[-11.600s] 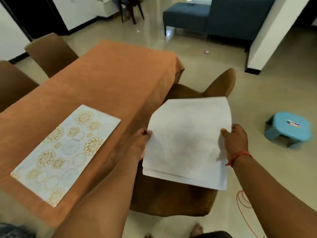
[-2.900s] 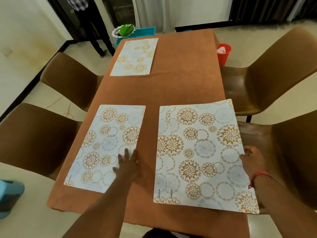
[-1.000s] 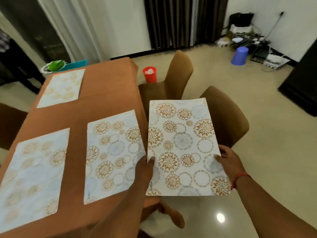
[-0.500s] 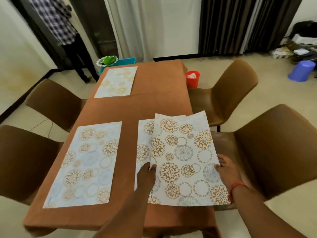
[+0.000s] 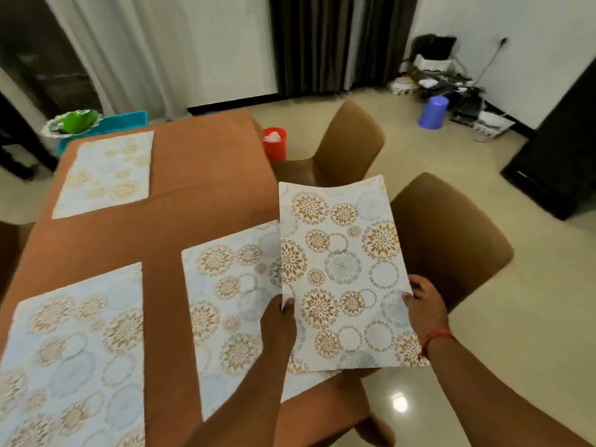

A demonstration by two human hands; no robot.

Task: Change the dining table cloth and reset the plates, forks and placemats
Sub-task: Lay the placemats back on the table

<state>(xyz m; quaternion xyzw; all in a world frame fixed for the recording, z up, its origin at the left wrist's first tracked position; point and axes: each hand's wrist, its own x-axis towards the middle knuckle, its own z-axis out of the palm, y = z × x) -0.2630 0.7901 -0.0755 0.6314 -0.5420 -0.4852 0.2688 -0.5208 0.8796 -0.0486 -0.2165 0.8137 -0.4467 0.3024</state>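
The left hand (image 5: 278, 321) and right hand (image 5: 425, 301) are each pinching a side edge of a patterned placemat (image 5: 343, 272), hovering past the table's (image 5: 206, 201) right edge. It likely belongs squarely at the empty far-right setting.

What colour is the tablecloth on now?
Orange-brown tablecloth, plain, clearest in the head view.

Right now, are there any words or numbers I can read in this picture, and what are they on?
"...BER": small dark letters along the near left edge of the held placemat, just below the left hand; the first letters are covered, so the whole word cannot be read.
Nothing else shows readable text; the things by the far wall are too small and blurred.
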